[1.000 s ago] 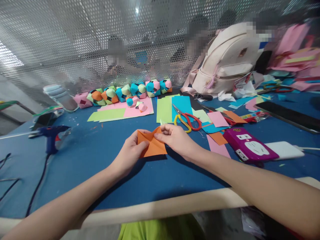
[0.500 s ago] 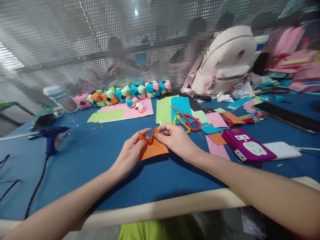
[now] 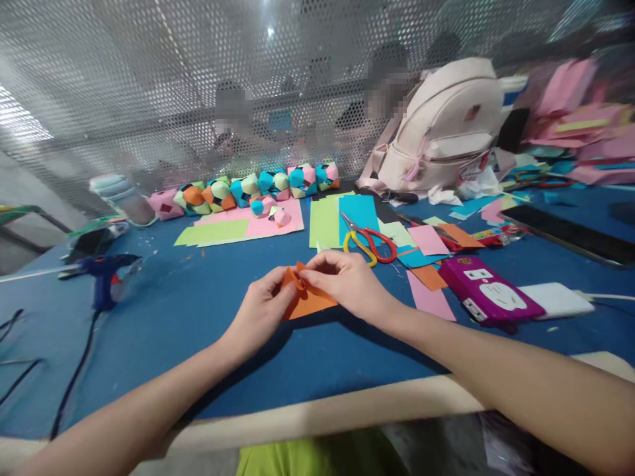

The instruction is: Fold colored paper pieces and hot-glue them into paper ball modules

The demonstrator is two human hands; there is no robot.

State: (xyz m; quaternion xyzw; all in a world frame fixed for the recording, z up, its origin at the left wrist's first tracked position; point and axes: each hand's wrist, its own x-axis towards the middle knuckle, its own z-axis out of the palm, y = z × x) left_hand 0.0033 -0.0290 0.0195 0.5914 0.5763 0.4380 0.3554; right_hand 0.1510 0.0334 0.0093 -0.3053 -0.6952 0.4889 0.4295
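An orange paper square (image 3: 308,301) is held just above the blue table (image 3: 188,317), folded in on itself at its far edge. My left hand (image 3: 258,311) pinches its left side with thumb and fingers closed. My right hand (image 3: 350,281) pinches the right side, fingers curled over the top fold. The two hands nearly touch over the paper. Red and yellow scissors (image 3: 370,241) lie just beyond my right hand on cyan and green sheets.
A row of coloured paper balls (image 3: 248,185) lines the perforated screen. Pink and green sheets (image 3: 238,228) lie before it. A blue glue gun (image 3: 106,274) is at left, a purple power strip (image 3: 489,291) and white power bank at right, a beige backpack (image 3: 446,129) behind. People sit beyond the screen.
My hands have drawn together, pushing the orange paper's two sides inward so its far edge buckles and folds up. The view has drifted slightly.
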